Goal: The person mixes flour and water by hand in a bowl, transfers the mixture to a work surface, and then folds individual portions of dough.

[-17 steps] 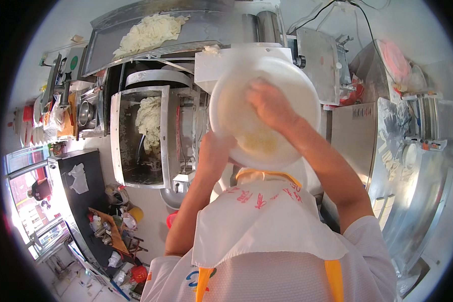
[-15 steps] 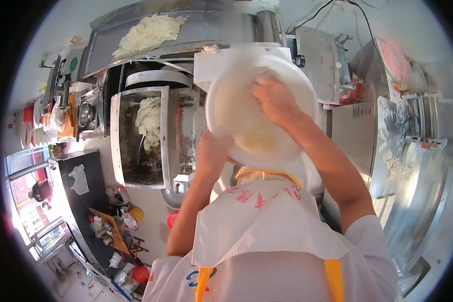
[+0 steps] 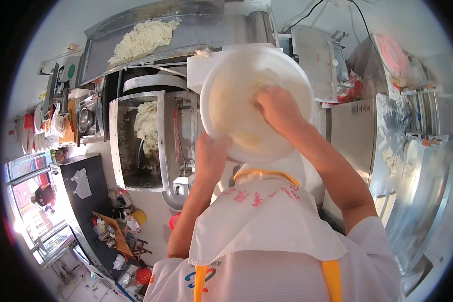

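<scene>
A large white basin [image 3: 209,95] is in front of me, tilted so that its inside shows. Yellowish, pale matter [image 3: 244,139] lies on its bottom and wall, too hazy to name. At the near left rim my left hand [image 3: 211,153] grips the basin, its fingertips hidden or blurred. Inside the basin is my right hand [image 3: 278,108], its fingers curled in, and whatever they hold is out of sight. I wear a white apron [image 3: 267,221] with yellow straps.
Left of the basin stands a steel dough mixer [image 3: 161,146] with pale dough [image 3: 147,126] inside. More dough [image 3: 143,40] lies on a steel tray [image 3: 206,38] at the back. A steel cabinet [image 3: 352,136] stands to my right. A black counter [image 3: 80,186] is at far left.
My right hand has moved slightly down and nearer inside the basin. The basin, with my left hand on its rim, has shifted a little left in view.
</scene>
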A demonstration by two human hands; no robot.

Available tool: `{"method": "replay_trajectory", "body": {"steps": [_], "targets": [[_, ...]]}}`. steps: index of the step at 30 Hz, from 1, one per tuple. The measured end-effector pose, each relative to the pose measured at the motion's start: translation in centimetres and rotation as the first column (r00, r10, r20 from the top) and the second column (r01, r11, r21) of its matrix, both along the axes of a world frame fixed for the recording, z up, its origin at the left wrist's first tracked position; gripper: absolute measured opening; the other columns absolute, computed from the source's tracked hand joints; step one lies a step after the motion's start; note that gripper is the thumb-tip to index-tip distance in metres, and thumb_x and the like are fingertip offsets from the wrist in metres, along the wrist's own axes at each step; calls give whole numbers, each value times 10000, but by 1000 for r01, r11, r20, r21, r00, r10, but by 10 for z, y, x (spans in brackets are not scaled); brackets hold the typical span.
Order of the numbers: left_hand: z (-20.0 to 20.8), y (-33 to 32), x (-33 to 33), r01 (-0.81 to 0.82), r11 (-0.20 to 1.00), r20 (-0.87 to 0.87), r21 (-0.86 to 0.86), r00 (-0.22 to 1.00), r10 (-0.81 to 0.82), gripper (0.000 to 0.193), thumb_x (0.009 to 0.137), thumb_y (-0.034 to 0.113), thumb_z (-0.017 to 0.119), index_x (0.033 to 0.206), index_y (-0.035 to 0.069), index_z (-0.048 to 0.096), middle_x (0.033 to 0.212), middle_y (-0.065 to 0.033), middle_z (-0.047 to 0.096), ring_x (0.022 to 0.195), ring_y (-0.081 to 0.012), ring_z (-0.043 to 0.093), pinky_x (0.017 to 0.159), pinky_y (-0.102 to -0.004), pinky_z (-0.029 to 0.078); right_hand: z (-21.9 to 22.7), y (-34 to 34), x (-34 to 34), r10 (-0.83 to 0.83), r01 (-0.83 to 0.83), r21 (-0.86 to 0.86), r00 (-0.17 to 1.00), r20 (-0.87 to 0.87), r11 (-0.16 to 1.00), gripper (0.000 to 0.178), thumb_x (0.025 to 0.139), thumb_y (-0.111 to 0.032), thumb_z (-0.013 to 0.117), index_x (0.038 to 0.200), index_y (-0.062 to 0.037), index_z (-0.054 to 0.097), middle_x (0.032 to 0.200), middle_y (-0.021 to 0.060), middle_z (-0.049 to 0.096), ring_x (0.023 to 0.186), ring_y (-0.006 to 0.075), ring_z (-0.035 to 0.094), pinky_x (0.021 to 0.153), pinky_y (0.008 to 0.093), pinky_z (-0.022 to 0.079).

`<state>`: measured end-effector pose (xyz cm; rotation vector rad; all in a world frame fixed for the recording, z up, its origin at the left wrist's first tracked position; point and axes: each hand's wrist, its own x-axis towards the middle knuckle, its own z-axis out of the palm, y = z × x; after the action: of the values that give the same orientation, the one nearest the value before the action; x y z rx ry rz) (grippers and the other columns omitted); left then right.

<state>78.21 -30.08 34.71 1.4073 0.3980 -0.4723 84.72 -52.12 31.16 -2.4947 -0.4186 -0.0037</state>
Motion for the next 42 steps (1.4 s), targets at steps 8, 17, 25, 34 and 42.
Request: {"method": "replay_trajectory", "body": {"steps": [8, 17, 25, 34, 42], "targets": [[1, -19, 2, 69, 998, -57, -8, 996, -70, 380, 945, 60, 560, 1261, -145, 611, 1081, -177, 711, 891, -290, 758, 645, -419, 694, 13, 20, -6, 48, -32, 142, 993, -110, 989, 100, 855, -85, 688, 896, -26, 757, 927, 205, 731, 860, 412, 702, 777, 515, 560], [18, -59, 2, 73, 996, -54, 58, 996, -70, 385, 919, 89, 578, 1219, -146, 635, 1080, -198, 719, 913, -324, 764, 660, -444, 695, 9, -44, -1, -319, 302, 162, 943, 89, 939, 186, 888, -115, 721, 1054, -48, 773, 986, 173, 725, 947, 395, 697, 844, 505, 559], [23, -96, 0, 70, 996, -51, 52, 996, -67, 383, 912, 98, 575, 1206, -138, 645, 1087, -194, 720, 922, -316, 755, 698, -463, 699, 22, -57, -45, 27, -26, 331, 1000, 0, 943, 246, 939, -125, 731, 1166, -32, 740, 1097, 182, 717, 1059, 412, 653, 911, 494, 535], [14, -118, 4, 100, 994, -62, 33, 993, -97, 421, 894, 81, 600, 1246, -149, 621, 1123, -202, 707, 971, -328, 747, 687, -494, 701, 9, -105, -22, -412, 334, 413, 904, 115, 847, 254, 844, 9, 791, 1052, -52, 660, 887, 109, 751, 790, 325, 740, 719, 417, 597], [8, -120, 38, 149, 988, -41, -42, 988, -151, 400, 927, 37, 556, 1277, -151, 601, 1143, -214, 705, 947, -334, 763, 621, -450, 702, 14, -125, -5, -502, 518, 117, 709, 496, 847, 321, 889, -39, 779, 1196, -58, 688, 947, 106, 755, 787, 257, 728, 731, 388, 582]]}}
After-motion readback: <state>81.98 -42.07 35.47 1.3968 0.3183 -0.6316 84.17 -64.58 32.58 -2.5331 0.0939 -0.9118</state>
